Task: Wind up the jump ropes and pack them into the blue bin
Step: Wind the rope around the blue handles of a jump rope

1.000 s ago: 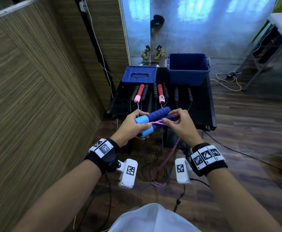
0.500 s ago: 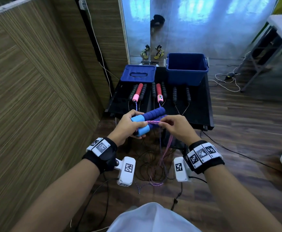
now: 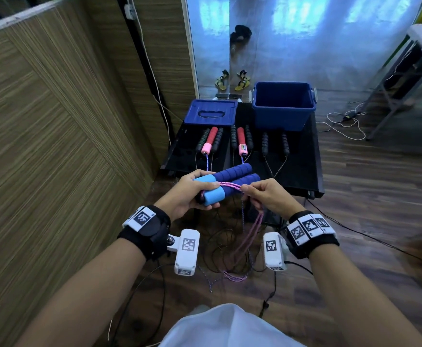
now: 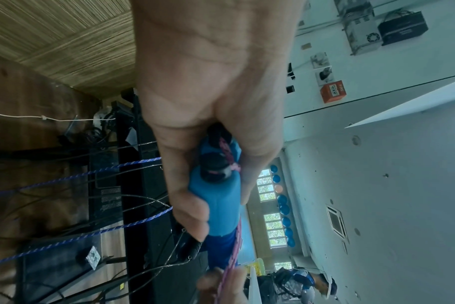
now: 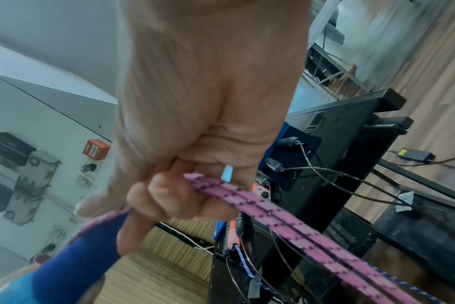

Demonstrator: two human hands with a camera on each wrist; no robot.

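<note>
My left hand (image 3: 192,194) grips the light-blue ends of two blue foam jump-rope handles (image 3: 232,175), held side by side in front of the black table (image 3: 302,169). In the left wrist view the fingers wrap the handle ends (image 4: 221,197). My right hand (image 3: 257,194) pinches the doubled pink rope (image 3: 230,185) that runs across the handles; from this hand the rope (image 5: 286,218) hangs down to the floor. The open blue bin (image 3: 283,106) stands at the table's far right, its inside dark.
The bin's blue lid (image 3: 211,112) lies at the table's far left. Several more jump ropes with black and red handles (image 3: 241,139) lie in a row on the table, their cords hanging over the front edge. Loose cords (image 3: 230,259) pile on the wooden floor. A wooden wall stands left.
My right hand has drawn the pink rope back towards me across the handles. Both hands and the handles sit slightly lower and nearer.
</note>
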